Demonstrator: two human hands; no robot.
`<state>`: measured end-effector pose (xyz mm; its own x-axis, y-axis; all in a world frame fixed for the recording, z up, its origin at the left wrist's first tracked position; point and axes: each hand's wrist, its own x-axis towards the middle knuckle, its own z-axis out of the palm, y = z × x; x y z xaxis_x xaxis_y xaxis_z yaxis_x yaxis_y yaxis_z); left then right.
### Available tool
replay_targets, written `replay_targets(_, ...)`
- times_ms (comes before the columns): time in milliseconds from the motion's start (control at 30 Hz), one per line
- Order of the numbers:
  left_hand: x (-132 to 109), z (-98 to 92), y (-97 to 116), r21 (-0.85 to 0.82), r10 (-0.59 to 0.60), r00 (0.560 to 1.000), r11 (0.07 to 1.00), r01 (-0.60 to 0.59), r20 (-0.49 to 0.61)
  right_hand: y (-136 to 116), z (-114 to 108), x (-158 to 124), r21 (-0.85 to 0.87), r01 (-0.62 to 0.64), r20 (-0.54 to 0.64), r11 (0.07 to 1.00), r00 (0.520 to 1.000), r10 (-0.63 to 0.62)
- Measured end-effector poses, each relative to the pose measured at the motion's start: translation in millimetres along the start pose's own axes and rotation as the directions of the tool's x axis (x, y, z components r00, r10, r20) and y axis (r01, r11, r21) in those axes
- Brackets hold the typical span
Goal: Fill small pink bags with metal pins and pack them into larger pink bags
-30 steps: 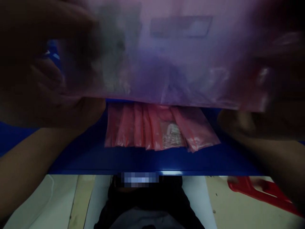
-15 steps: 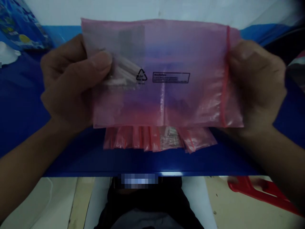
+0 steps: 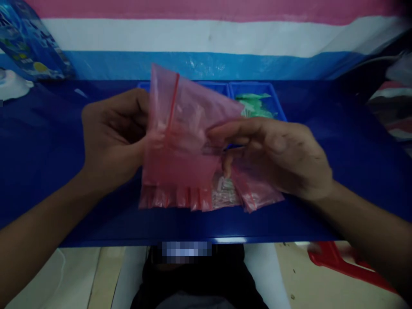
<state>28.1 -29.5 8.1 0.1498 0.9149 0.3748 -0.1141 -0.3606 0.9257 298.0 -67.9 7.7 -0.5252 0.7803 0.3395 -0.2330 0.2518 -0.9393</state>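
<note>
Pink zip bag (image 3: 180,128) pinched upright in left hand (image 3: 112,137); right hand (image 3: 273,156) narrow, gripping bag's right corner. Stack of pink bags (image 3: 193,197) just below both hands; blue tray (image 3: 257,83) with green packets (image 3: 254,105) beyond right hand.

Bare left hand (image 3: 112,137) and right hand (image 3: 277,156) with dark smudges (image 3: 280,143).

I'm pinching the left side of the pink zip bag (image 3: 180,128) with my left hand (image 3: 112,137), its fingers curling behind the plastic. My right hand (image 3: 273,156) is resting palm-down just right of the bag, with its fingers (image 3: 238,133) stretching left across it. My left forearm (image 3: 41,223) and right forearm (image 3: 363,223) are angling up toward the bag from either side.
</note>
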Motion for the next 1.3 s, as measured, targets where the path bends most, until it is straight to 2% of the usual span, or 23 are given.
replay_targets(67,-1,-1.0,-2,-0.022,0.024,0.997,1.0,-0.022,0.071,5,-1,-1,0.028,0.003,-0.025,1.0,1.0,-0.002)
replay_targets(167,3,-5.1,-4,-0.041,0.041,0.994,0.998,-0.037,0.1,7,-1,-3,-0.055,-0.043,-0.115,0.998,0.993,0.036)
replay_targets(267,12,-12.9,-9,0.032,0.072,0.994,0.997,-0.075,0.088,6,0,-4,-0.021,-0.039,-0.039,0.999,0.999,0.038)
replay_targets(333,20,-20.6,-14,0.115,0.148,0.989,0.982,-0.15,0.023,6,2,-3,0.0,-0.025,-0.02,1.0,1.0,0.025)
replay_targets(433,32,-35.6,-25,0.298,0.332,0.93,0.914,-0.275,-0.159,9,2,-2,-0.044,0.052,-0.122,0.998,0.991,-0.057)
replay_targets(467,34,-41.0,-27,0.374,0.368,0.91,0.884,-0.28,-0.19,10,2,-1,-0.078,0.079,-0.165,0.994,0.982,-0.091)
replay_targets(500,36,-46.1,-30,0.465,0.377,0.908,0.847,-0.258,-0.182,12,1,-1,-0.118,0.108,-0.2,0.987,0.971,-0.13)
replay_targets(533,36,-50.5,-31,0.569,0.36,0.924,0.79,-0.228,-0.129,12,0,-1,-0.162,0.131,-0.229,0.978,0.959,-0.166)
replay_targets(600,34,-56.2,-31,0.778,0.284,0.959,0.598,-0.195,0.022,13,-2,0,-0.257,0.144,-0.263,0.956,0.941,-0.212)
replay_targets(667,30,-56.9,-28,0.899,0.231,0.965,0.385,-0.209,0.125,13,-2,1,-0.331,0.139,-0.267,0.933,0.935,-0.234)
replay_targets(700,28,-55.6,-26,0.916,0.243,0.957,0.325,-0.235,0.159,12,-2,2,-0.355,0.139,-0.264,0.925,0.934,-0.242)
replay_targets(767,26,-50.9,-20,0.888,0.305,0.923,0.317,-0.332,0.236,11,-2,2,-0.372,0.156,-0.251,0.915,0.932,-0.261)
replay_targets(833,25,-45.9,-16,0.805,0.307,0.872,0.353,-0.476,0.381,10,-1,1,-0.375,0.161,-0.239,0.913,0.935,-0.263)
replay_targets(933,25,-42.3,-16,0.744,0.177,0.817,0.343,-0.574,0.549,9,0,-1,-0.393,0.131,-0.227,0.91,0.945,-0.235)
replay_targets(1033,25,-44.8,-21,0.8,0.058,0.837,0.264,-0.539,0.545,8,3,-1,-0.426,0.129,-0.214,0.895,0.947,-0.239)
replay_targets(1133,25,-47.9,-24,0.826,0.02,0.852,0.236,-0.512,0.523,6,4,-1,-0.481,0.157,-0.19,0.862,0.942,-0.278)
replay_targets(1200,25,-48.1,-24,0.817,0.012,0.844,0.247,-0.522,0.536,4,2,0,-0.588,0.178,-0.135,0.789,0.94,-0.313)
replay_targets(1233,25,-47.7,-23,0.811,0.005,0.839,0.25,-0.528,0.545,3,1,0,-0.688,0.203,-0.07,0.697,0.937,-0.343)
replay_targets(1300,25,-46.7,-22,0.807,-0.013,0.832,0.252,-0.534,0.554,2,-4,-1,-0.859,0.316,0.145,0.402,0.904,-0.402)
